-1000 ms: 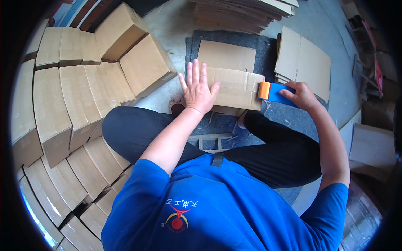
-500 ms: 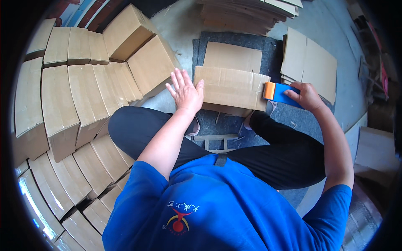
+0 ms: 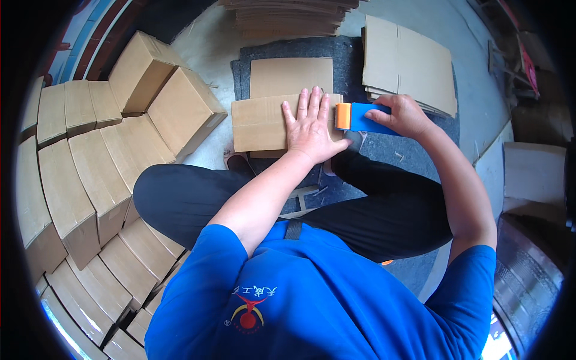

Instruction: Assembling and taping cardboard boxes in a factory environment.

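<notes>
Left hand [image 3: 308, 131] touches one carton [image 3: 260, 124], right hand [image 3: 406, 116] holds one tape dispenser [image 3: 362, 119].

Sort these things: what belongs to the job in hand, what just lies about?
In use:
carton under the left hand
blue-and-orange tool, apparently a tape dispenser, in the right hand

Apparently lying about:
closed cartons stacked on the left
flat cardboard pile, upper right

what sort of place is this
Probably a packing area or storeroom: rows of closed cardboard boxes, a stack of flat cardboard, and what looks like a tape dispenser in the right hand.
</notes>
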Tool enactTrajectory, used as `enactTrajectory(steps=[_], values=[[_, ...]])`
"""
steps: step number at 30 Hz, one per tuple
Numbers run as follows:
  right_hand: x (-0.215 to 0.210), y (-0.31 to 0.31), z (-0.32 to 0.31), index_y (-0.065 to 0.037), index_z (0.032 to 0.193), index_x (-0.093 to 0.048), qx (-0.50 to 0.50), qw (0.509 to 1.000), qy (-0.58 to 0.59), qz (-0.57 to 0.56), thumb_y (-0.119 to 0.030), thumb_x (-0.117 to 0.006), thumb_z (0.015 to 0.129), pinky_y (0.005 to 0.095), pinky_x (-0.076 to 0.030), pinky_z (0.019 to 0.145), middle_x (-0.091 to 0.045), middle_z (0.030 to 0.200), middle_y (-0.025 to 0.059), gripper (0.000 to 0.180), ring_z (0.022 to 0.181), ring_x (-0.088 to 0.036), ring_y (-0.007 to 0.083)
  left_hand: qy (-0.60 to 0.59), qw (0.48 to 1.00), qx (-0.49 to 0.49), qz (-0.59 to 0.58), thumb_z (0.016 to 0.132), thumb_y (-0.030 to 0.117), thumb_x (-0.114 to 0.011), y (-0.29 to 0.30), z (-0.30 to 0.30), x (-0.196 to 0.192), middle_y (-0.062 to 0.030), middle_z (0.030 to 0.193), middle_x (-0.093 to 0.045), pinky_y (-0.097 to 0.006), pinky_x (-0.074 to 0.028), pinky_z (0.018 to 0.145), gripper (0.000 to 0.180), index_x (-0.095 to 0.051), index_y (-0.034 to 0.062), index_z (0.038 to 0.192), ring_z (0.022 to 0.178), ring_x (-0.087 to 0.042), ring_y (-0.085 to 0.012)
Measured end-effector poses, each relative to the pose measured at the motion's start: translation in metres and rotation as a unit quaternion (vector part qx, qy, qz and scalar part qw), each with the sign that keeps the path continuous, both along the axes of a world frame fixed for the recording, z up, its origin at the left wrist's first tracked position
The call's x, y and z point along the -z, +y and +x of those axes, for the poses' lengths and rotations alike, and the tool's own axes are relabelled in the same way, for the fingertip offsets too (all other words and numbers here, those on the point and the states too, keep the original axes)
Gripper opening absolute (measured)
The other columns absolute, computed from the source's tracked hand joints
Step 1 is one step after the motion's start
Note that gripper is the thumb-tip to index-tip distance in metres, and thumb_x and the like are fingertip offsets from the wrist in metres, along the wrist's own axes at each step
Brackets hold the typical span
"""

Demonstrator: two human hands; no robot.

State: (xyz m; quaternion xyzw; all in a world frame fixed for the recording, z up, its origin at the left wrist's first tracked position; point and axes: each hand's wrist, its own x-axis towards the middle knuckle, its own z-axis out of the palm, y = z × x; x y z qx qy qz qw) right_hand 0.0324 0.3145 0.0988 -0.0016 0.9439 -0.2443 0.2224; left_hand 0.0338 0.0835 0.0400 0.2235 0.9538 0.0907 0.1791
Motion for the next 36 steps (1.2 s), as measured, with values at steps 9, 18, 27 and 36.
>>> enactTrajectory(steps=[9, 18, 27, 36], values=[[0.004, 0.009, 0.002, -0.002, 0.106, -0.071, -0.015, 1.000, 0.001, -0.018, -0.046, -0.072, 0.086, 0.0381, -0.057, 0.078, -0.072, 0.092, 0.0168, 0.048, 0.084, -0.071, 0.0283, -0.001, 0.998, -0.058, 0.018, 0.072, 0.049, -0.068, 0.018, 0.003, -0.004, -0.0153, 0.165, -0.008, -0.065, 0.006, 0.116, 0.098, -0.026, 0.0200, 0.156, 0.153, 0.002, -0.0319], [0.011, 0.016, 0.003, -0.003, 0.107, -0.070, -0.035, 0.999, 0.012, -0.026, -0.048, -0.070, 0.087, 0.0391, -0.056, 0.079, -0.071, 0.090, 0.0175, 0.050, 0.084, -0.071, 0.0299, 0.064, 0.982, 0.113, 0.135, 0.057, 0.067, -0.082, 0.008, -0.037, 0.018, -0.0153, 0.160, -0.022, -0.061, -0.003, 0.120, 0.106, -0.040, 0.0315, 0.148, 0.151, -0.013, -0.0328], [0.010, 0.021, 0.010, -0.005, 0.104, -0.073, -0.014, 0.999, 0.014, -0.040, -0.050, -0.069, 0.086, 0.0395, -0.056, 0.078, -0.072, 0.089, 0.0168, 0.048, 0.082, -0.071, 0.0308, 0.019, 0.990, 0.107, 0.093, 0.062, 0.052, -0.080, 0.013, -0.042, 0.017, -0.0134, 0.151, -0.038, -0.061, -0.006, 0.119, 0.073, -0.057, 0.0251, 0.126, 0.149, -0.019, -0.0358], [-0.020, 0.066, 0.034, -0.001, 0.106, -0.071, 0.026, 1.000, 0.012, 0.012, -0.041, -0.075, 0.084, 0.0384, -0.056, 0.081, -0.072, 0.092, 0.0177, 0.046, 0.083, -0.071, 0.0296, -0.021, 0.990, 0.108, 0.091, 0.066, 0.047, -0.078, 0.011, -0.046, 0.010, -0.0139, 0.149, -0.040, -0.060, -0.004, 0.120, 0.063, -0.058, 0.0224, 0.120, 0.150, -0.017, -0.0355]])
